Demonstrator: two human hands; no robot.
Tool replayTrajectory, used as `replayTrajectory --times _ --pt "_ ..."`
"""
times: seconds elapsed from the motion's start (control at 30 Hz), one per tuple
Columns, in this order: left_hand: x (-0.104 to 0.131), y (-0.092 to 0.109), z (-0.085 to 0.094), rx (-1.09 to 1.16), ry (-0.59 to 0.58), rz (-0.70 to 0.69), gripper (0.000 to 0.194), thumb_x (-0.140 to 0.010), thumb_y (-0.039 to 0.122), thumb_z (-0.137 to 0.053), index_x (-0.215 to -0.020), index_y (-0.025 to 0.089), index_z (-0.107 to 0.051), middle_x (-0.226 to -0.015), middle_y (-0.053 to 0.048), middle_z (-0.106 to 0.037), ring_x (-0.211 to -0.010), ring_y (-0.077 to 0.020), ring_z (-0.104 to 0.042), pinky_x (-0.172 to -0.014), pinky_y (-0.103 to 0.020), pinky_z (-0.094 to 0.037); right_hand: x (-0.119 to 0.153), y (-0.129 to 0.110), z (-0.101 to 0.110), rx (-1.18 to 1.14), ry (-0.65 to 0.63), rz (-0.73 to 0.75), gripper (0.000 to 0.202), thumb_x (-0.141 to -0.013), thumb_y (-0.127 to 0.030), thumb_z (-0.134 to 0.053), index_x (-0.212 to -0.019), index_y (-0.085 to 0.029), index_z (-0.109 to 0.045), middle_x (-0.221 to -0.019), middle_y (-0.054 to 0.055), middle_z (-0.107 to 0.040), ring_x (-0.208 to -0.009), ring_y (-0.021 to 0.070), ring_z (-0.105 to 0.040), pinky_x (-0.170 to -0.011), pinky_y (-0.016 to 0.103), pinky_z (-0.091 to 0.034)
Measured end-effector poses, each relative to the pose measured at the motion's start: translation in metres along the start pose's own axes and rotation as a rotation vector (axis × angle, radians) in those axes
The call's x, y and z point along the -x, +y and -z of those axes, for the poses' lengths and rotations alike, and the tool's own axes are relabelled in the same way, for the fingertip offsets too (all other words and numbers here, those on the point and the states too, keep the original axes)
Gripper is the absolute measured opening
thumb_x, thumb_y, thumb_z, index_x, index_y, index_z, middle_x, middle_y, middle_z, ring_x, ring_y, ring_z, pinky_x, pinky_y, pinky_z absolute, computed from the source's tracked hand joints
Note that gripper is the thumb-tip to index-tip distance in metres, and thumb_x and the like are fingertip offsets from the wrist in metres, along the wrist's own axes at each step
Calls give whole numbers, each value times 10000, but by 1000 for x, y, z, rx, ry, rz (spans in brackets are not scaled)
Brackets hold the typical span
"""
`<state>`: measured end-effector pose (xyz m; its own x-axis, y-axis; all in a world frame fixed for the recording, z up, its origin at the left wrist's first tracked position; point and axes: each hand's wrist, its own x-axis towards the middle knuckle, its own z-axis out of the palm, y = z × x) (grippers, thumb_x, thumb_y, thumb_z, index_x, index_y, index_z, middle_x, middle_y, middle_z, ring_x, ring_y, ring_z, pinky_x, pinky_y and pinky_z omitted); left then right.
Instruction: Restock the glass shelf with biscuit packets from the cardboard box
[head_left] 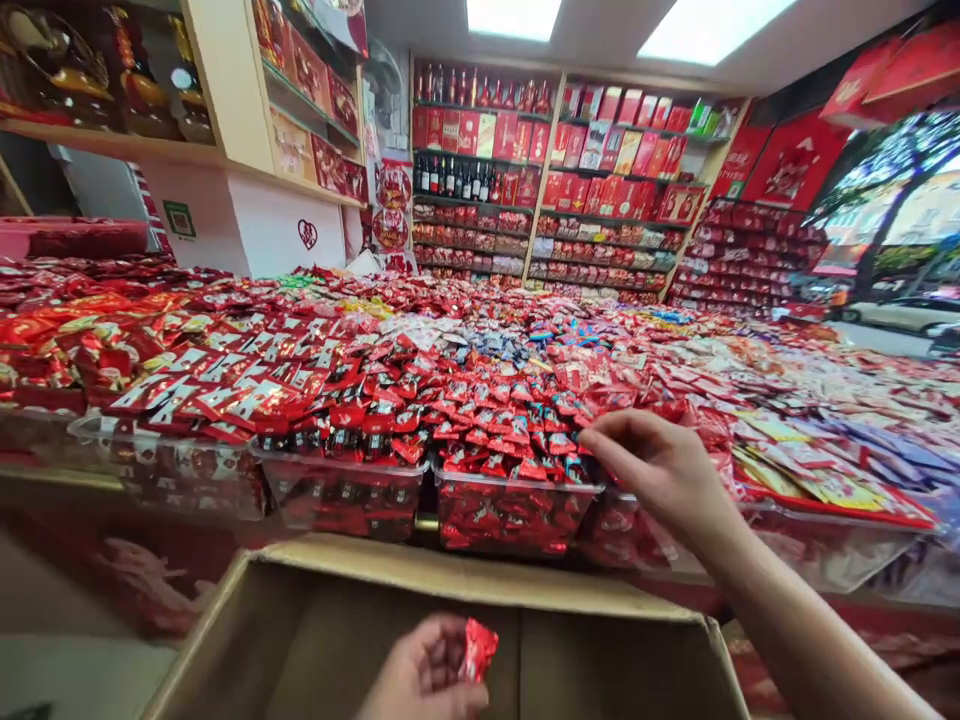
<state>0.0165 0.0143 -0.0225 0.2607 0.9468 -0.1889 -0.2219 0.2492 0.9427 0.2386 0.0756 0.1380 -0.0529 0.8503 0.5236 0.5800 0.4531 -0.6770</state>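
My left hand [431, 668] is closed around a red wrapped candy [478, 650], low over an open cardboard box [465, 580]. At the right edge of a clear plastic bin [517, 487] heaped with red wrapped candies [499, 420], my right hand [660, 465] has its thumb and forefinger drawn together in a pinch. Its fingertips are at the candies there, and whatever may be between them is hidden. The box stands in front of the bin, its inside brown and partly shaded.
Neighbouring clear bins of red packets [337, 490] line the counter's front edge. Flat yellow-and-red packets [817, 470] lie to the right. Shelves of bottles and red gift boxes [480, 135] fill the back wall. A white pillar [289, 225] stands at left; a street with a car [904, 312] shows at right.
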Motion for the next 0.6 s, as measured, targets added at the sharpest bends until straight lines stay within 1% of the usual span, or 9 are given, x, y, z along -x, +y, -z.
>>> replayTrajectory --times 0.03,0.07,0.1,0.13,0.2,0.3,0.4,0.5,0.6 --pt "3 5 -2 -7 -21 -22 461 -465 329 -816 -827 168 -580 -773 -16 -630 -694 -140 -556 -616 -240 -439 21 -4 -6 -50 -126 11 219 -756 -388 -546 -718 -177 -594 -652 24 -597 -592 132 -513 -543 236 -383" --pt "7 11 -5 -30 -59 -33 422 -519 276 -798 -851 172 -559 -782 -11 -619 -709 -127 -548 -629 -227 -435 42 -7 -14 -79 -253 5 204 -764 -375 -545 -715 -184 -596 -662 23 -604 -607 133 -521 -551 232 -390" --pt "10 17 -8 -40 -56 -44 415 -554 233 -780 -884 181 -535 -788 -1 -610 -728 -118 -544 -655 -217 -430 61 -9 -24 -93 -363 -19 192 -769 -366 -544 -727 -188 -604 -672 22 -611 -615 132 -525 -556 230 -393" --pt "13 24 -11 -47 -69 -52 415 -567 206 -768 -895 187 -514 -778 8 -599 -728 -112 -542 -660 -213 -427 79 -10 -34 -104 -440 -58 185 -769 -363 -548 -756 -191 -614 -684 21 -617 -613 129 -522 -554 228 -393" --pt "19 34 -18 -80 -98 -43 403 -597 166 -740 -906 196 -483 -779 14 -587 -740 -112 -545 -683 -222 -430 105 -6 -53 -168 -497 -159 196 -770 -364 -552 -818 -189 -629 -708 20 -628 -609 121 -516 -554 225 -391" --pt "27 40 -25 -138 -113 -45 415 -630 133 -705 -954 211 -458 -754 29 -568 -711 -105 -543 -671 -228 -439 122 4 -72 -411 -494 -305 190 -760 -350 -575 -772 -170 -634 -714 17 -630 -638 112 -524 -591 219 -405" --pt "31 37 -26 -107 -71 -109 437 -656 151 -690 -1013 230 -451 -792 29 -568 -758 -110 -551 -705 -231 -448 125 11 -76 -625 -430 -423 184 -729 -338 -616 -723 -155 -614 -615 -7 -576 -544 82 -485 -511 197 -396" --pt "32 36 -26 -38 -62 -114 353 -707 273 -659 -1013 208 -495 -846 -2 -598 -786 -124 -566 -678 -223 -455 128 13 -76 -752 -320 -399 148 -716 -300 -636 -765 -165 -602 -664 -4 -558 -524 76 -485 -477 197 -415" --pt "31 39 -27 -38 -57 -45 317 -711 335 -650 -964 166 -560 -735 -3 -619 -665 -116 -569 -580 -210 -450 134 12 -78 -835 -240 -315 81 -727 -238 -626 -762 -177 -587 -781 20 -559 -614 93 -528 -552 217 -462"
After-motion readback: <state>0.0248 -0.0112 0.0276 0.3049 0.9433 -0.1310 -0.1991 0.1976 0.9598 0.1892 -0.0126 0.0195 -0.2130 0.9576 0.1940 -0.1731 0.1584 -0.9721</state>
